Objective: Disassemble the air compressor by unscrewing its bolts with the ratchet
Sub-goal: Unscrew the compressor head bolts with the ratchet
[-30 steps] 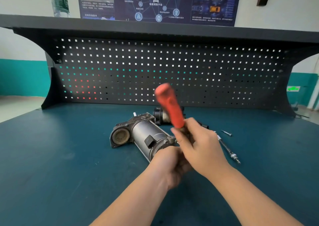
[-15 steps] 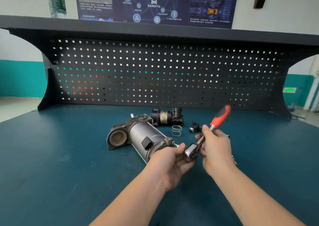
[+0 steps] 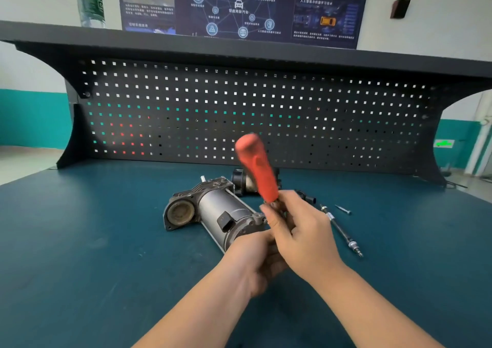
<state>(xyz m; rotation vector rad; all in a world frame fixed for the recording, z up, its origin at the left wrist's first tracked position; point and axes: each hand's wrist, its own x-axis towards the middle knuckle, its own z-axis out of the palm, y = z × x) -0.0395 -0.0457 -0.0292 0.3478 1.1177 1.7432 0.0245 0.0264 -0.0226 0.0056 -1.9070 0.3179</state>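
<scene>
The right hand grips the red-handled metal ratchet low on its shaft, handle tilted up and far-left, blurred. The left hand curls against the near end of the grey cylindrical air compressor, lying mid-bench on the teal worktop; what its fingers hold is hidden.

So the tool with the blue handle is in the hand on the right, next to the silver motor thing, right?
Not quite: the head view shows the ratchet has a red-orange handle, not blue. The rest holds: the right hand grips it beside the air compressor.
</scene>
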